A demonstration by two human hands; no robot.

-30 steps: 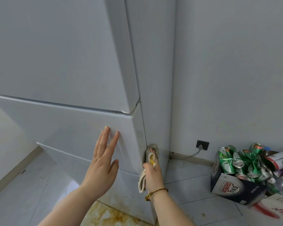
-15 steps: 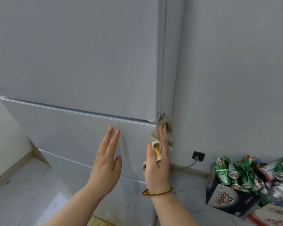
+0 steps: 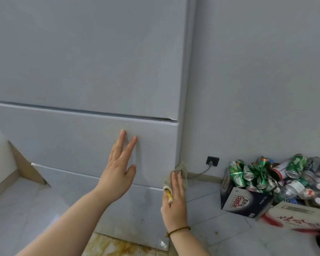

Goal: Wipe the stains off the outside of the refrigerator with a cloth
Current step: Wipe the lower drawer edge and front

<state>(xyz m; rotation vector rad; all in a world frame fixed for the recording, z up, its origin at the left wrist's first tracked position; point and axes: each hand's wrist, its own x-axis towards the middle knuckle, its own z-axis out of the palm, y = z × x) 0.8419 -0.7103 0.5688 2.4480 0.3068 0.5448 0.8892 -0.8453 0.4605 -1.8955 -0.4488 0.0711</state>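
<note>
The pale grey refrigerator fills the left and middle of the head view, with an upper door and two drawer fronts below. My left hand rests flat on the middle drawer front, fingers straight and spread. My right hand presses a grey-beige cloth against the fridge's right front corner, at the bottom of the middle drawer. Its fingers lie straight; a rolled yellow-and-white edge of the cloth sticks out by the thumb side. Small dark specks dot the bottom drawer front.
A grey wall stands close to the fridge's right side, with a black socket and cable low down. A dark box heaped with crushed green cans and a white carton sit on the tiled floor at right. Yellow-brown marks stain the floor below.
My right hand rubbed the cloth up the fridge's right edge to the door seam, then back down to the drawer's lower corner. My left hand stayed flat on the drawer front.
</note>
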